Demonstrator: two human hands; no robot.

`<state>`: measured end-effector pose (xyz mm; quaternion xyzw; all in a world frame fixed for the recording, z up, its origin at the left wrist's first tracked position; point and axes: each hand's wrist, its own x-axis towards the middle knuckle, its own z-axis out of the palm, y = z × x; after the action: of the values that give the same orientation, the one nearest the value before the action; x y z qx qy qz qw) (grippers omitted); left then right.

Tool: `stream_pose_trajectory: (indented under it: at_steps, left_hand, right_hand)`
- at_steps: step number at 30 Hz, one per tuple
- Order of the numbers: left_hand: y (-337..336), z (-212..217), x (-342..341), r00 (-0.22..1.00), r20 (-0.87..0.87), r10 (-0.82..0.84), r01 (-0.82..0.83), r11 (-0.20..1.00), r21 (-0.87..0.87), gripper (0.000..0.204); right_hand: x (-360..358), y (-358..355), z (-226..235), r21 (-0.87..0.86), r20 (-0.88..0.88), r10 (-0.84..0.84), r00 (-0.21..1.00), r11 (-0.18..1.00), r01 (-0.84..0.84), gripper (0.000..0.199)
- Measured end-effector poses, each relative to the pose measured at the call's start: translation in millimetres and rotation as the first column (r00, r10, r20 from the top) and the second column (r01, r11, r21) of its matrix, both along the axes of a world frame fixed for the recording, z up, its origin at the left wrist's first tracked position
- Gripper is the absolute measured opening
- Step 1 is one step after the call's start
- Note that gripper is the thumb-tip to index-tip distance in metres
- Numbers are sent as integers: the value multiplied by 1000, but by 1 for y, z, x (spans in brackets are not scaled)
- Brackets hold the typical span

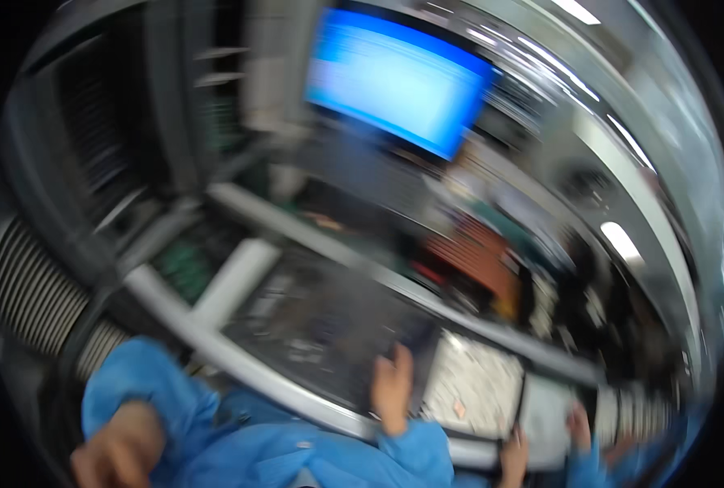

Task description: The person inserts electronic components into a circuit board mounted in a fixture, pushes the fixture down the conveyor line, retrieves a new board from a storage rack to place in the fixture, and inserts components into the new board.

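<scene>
The whole picture is smeared by motion. My right hand (392, 389) reaches over a dark work surface (313, 325), its fingers stretched out and nothing visible in them. Beside it, on its right, lies a white tray or board (476, 382) with small marks or parts that I cannot make out. Low at the far left is my left hand (118, 451), held away from the dark surface near the picture's edge. Its fingers are too blurred to read, and no object shows in it. Both of my sleeves are blue.
A lit blue-white monitor (402, 77) stands behind the work surface. A pale metal rail (297, 398) edges the front. A reddish-brown ribbed thing (471, 260) sits beyond the far rail. Another person's hand (577, 427) shows at right; a ribbed hose-like part (32, 285) is at left.
</scene>
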<state>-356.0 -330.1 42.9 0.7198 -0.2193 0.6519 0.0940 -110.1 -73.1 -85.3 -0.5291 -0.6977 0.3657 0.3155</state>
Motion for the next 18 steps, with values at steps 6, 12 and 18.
stream_pose_trajectory:
  at_steps: [6,12,18]
  left_hand:
    - [35,62,-69,-455,-376,807,-813,-548,-194,14]
    - [-56,70,-183,-994,-107,-37,46,-995,-87,36]
    - [-173,82,-232,-704,-387,-595,530,-804,271,30]
  right_hand:
    - [-54,11,-48,192,-146,212,966,964,-182,44]
    - [-30,-88,75,26,-191,87,978,996,-83,50]
    - [-10,-88,96,-26,-61,78,995,996,-80,59]
